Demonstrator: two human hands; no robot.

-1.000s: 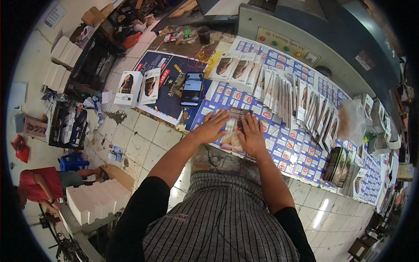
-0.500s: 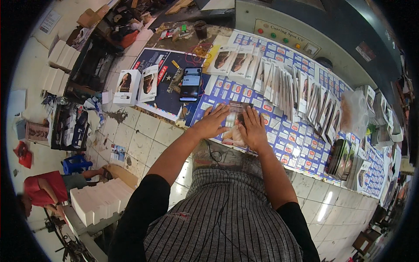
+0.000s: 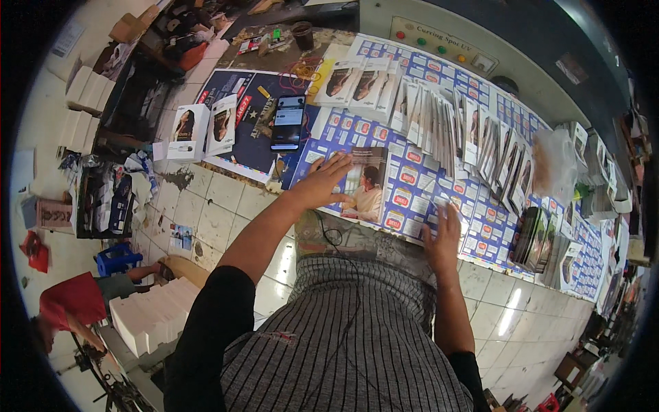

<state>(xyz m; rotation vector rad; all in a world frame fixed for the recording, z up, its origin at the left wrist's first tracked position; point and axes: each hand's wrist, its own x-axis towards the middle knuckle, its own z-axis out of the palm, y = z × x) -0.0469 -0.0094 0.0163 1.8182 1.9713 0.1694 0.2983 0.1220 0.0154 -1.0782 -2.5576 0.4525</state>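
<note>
A brown printed leaflet (image 3: pixel 366 180) with a picture of a person lies flat near the table's front edge. At its left side rests my left hand (image 3: pixel 321 184), fingers spread, the tips touching the leaflet's edge. My right hand (image 3: pixel 443 237) is away from the leaflet, over the blue printed sheet (image 3: pixel 419 177) to its right, with fingers apart and nothing in them. Beyond the leaflet stand white-edged stacks (image 3: pixel 355 84) of similar printed leaflets. A long fanned row of leaflets (image 3: pixel 439 123) runs from there to the right.
A phone (image 3: pixel 288 123) lies left of the leaflet. Two small stacks (image 3: pixel 187 132) sit at the table's left end. Dark leaflets (image 3: pixel 534 237) and a clear plastic bag (image 3: pixel 555 168) are at the right. A control panel (image 3: pixel 439 48) is behind; another person (image 3: pixel 72 302) is far left.
My right hand has lifted off the leaflet and moved right, uncovering its picture. My left hand stays at the leaflet's left side. The view has shifted slightly.
</note>
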